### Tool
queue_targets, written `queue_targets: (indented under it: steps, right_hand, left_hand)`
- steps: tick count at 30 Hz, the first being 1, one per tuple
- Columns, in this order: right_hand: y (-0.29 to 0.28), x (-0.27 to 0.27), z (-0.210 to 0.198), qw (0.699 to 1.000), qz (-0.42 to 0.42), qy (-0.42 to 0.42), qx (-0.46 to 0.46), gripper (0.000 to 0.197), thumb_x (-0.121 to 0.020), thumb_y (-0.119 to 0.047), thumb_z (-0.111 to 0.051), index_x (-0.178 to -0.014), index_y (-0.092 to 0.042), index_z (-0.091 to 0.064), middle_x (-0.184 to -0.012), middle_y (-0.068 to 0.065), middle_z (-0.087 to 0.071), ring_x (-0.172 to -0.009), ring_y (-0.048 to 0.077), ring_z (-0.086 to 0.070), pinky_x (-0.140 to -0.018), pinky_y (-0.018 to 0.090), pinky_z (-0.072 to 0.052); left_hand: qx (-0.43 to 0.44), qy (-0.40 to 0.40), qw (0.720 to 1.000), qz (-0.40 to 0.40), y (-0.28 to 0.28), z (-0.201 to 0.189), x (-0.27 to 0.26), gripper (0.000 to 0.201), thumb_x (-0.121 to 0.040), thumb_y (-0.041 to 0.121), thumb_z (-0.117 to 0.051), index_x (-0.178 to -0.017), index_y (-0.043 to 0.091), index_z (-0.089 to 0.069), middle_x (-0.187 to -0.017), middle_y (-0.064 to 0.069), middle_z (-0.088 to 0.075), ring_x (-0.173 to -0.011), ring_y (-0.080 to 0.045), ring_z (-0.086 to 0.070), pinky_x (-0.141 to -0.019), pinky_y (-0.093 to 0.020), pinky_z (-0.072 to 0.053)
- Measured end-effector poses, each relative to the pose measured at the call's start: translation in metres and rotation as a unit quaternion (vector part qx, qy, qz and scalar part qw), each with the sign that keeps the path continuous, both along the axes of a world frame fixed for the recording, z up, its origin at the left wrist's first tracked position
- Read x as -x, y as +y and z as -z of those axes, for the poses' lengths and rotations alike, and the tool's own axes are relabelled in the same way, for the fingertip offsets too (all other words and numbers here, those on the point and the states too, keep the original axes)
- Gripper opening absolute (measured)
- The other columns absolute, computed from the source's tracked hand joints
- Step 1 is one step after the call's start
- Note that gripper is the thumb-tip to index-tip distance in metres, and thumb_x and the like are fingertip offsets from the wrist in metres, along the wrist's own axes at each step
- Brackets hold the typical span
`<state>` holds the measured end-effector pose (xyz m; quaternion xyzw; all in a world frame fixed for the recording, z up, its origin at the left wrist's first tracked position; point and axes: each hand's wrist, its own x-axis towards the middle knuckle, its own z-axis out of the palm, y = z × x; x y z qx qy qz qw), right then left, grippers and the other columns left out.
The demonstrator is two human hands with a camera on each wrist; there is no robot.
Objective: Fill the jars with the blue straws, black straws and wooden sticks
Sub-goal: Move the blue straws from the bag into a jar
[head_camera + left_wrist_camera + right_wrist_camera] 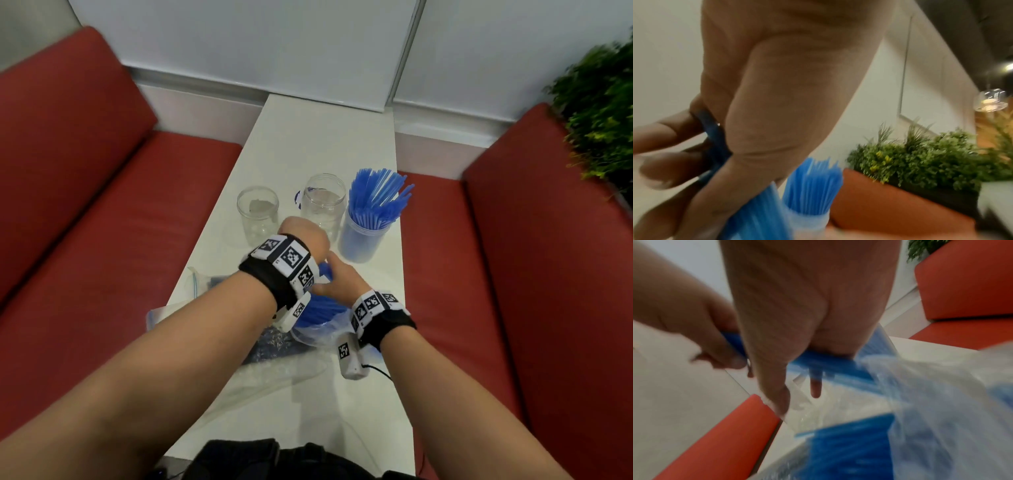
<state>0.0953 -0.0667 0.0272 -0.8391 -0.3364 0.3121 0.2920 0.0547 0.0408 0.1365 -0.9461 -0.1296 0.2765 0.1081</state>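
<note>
On the white table (318,144) both hands meet over a clear plastic bag (323,335) of blue straws (320,306). My left hand (303,236) grips one end of a bundle of these straws (715,138). My right hand (339,277) curls round the same bundle (818,358) just at the bag's mouth (941,394). Behind the hands stand two empty clear jars (257,214) (323,202). To their right is a third jar (363,236) packed with upright blue straws (376,195) (812,181). No wooden sticks are in sight.
Another plastic bag with dark contents (270,344) lies under my left forearm, and a flat clear bag (202,284) lies at the table's left edge. Red benches (113,240) (496,274) flank the narrow table. A green plant (603,113) sits at the back right.
</note>
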Motion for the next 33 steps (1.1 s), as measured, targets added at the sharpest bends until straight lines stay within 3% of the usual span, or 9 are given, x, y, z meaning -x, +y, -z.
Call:
queue_targets:
  steps: [2, 4, 8, 14, 20, 24, 29, 31, 33]
  right_hand:
    - [0.0, 0.007, 0.001, 0.997, 0.069, -0.004, -0.047, 0.01, -0.089, -0.022, -0.071, -0.082, -0.02, -0.065, -0.07, -0.006, -0.062, -0.065, 0.011, -0.054, -0.073, 0.03, -0.042]
    - [-0.001, 0.011, 0.0, 0.988, 0.121, 0.037, -0.089, 0.035, -0.095, -0.026, -0.066, -0.062, -0.017, -0.059, -0.055, -0.002, -0.061, -0.055, 0.018, -0.057, -0.065, 0.037, -0.049]
    - [0.002, 0.018, -0.021, 0.973, 0.135, 0.08, -0.172, 0.041, -0.096, -0.028, -0.065, -0.06, -0.014, -0.05, -0.049, 0.002, -0.053, -0.052, 0.022, -0.051, -0.062, 0.039, -0.049]
    - [0.014, 0.021, -0.06, 0.947, 0.148, 0.143, -0.245, 0.034, -0.095, -0.021, -0.069, -0.071, -0.01, -0.048, -0.049, -0.001, -0.045, -0.041, 0.012, -0.039, -0.05, 0.028, -0.038]
    - [-0.001, 0.006, -0.119, 0.906, 0.165, 0.132, -0.366, 0.036, -0.092, -0.024, -0.072, -0.064, -0.019, -0.05, -0.05, -0.002, -0.045, -0.047, 0.017, -0.042, -0.053, 0.03, -0.042]
    - [0.004, 0.0, -0.167, 0.839, 0.136, 0.19, -0.492, 0.043, -0.089, -0.018, -0.074, -0.056, -0.023, -0.047, -0.051, 0.0, -0.04, -0.047, 0.019, -0.038, -0.054, 0.033, -0.04]
    - [0.009, 0.007, -0.185, 0.827, 0.101, 0.192, -0.518, 0.041, -0.089, -0.018, -0.073, -0.057, -0.022, -0.048, -0.053, 0.001, -0.042, -0.048, 0.02, -0.039, -0.056, 0.033, -0.042]
    - [0.008, 0.01, -0.181, 0.837, 0.102, 0.166, -0.511, 0.035, -0.089, -0.017, -0.073, -0.061, -0.02, -0.052, -0.056, 0.004, -0.047, -0.052, 0.021, -0.044, -0.059, 0.033, -0.045]
    - [0.006, 0.012, -0.179, 0.839, 0.107, 0.15, -0.512, 0.028, -0.089, -0.017, -0.073, -0.065, -0.018, -0.057, -0.059, 0.006, -0.053, -0.056, 0.022, -0.05, -0.062, 0.033, -0.048]
  left_hand:
    - [0.021, -0.055, 0.998, 0.036, -0.002, -0.022, 0.004, 0.033, -0.092, 0.013, -0.058, -0.062, 0.013, -0.046, -0.067, 0.001, -0.048, -0.066, -0.016, -0.052, -0.067, -0.031, -0.044]
    - [0.124, -0.099, 0.986, 0.046, 0.004, -0.044, 0.004, 0.032, -0.087, 0.036, -0.068, -0.069, 0.011, -0.059, -0.069, 0.001, -0.058, -0.062, -0.015, -0.054, -0.062, -0.032, -0.046]
    - [0.322, -0.284, 0.903, 0.02, 0.021, -0.074, 0.003, 0.071, -0.081, 0.079, -0.042, -0.093, 0.016, -0.072, -0.084, -0.001, -0.07, -0.072, -0.012, -0.061, -0.07, -0.03, -0.048]
    - [0.33, -0.368, 0.867, 0.065, 0.001, -0.062, 0.011, 0.056, -0.092, 0.068, -0.037, -0.089, 0.026, -0.075, -0.086, 0.007, -0.073, -0.08, -0.009, -0.066, -0.083, -0.036, -0.052]
    - [0.52, -0.632, 0.54, -0.195, 0.031, -0.055, 0.01, 0.039, -0.101, 0.041, -0.043, -0.093, 0.014, -0.071, -0.088, -0.003, -0.074, -0.084, -0.014, -0.071, -0.076, -0.03, -0.057]
    - [0.681, -0.304, 0.503, -0.437, 0.03, -0.013, 0.017, 0.048, -0.105, 0.037, -0.038, -0.104, -0.003, -0.063, -0.109, -0.026, -0.067, -0.093, -0.036, -0.068, -0.079, -0.042, -0.057]
    - [0.86, -0.091, 0.175, -0.471, 0.006, 0.01, 0.027, 0.041, -0.102, 0.025, -0.043, -0.123, -0.008, -0.056, -0.124, -0.026, -0.062, -0.105, -0.04, -0.066, -0.08, -0.051, -0.058]
    - [0.883, -0.068, 0.1, -0.453, 0.0, 0.005, 0.026, 0.04, -0.097, 0.017, -0.046, -0.13, -0.005, -0.052, -0.132, -0.023, -0.057, -0.114, -0.038, -0.06, -0.081, -0.051, -0.058]
    - [0.892, -0.075, 0.089, -0.436, -0.005, -0.002, 0.026, 0.036, -0.089, 0.012, -0.05, -0.122, -0.002, -0.055, -0.124, -0.021, -0.061, -0.109, -0.035, -0.062, -0.08, -0.049, -0.059]
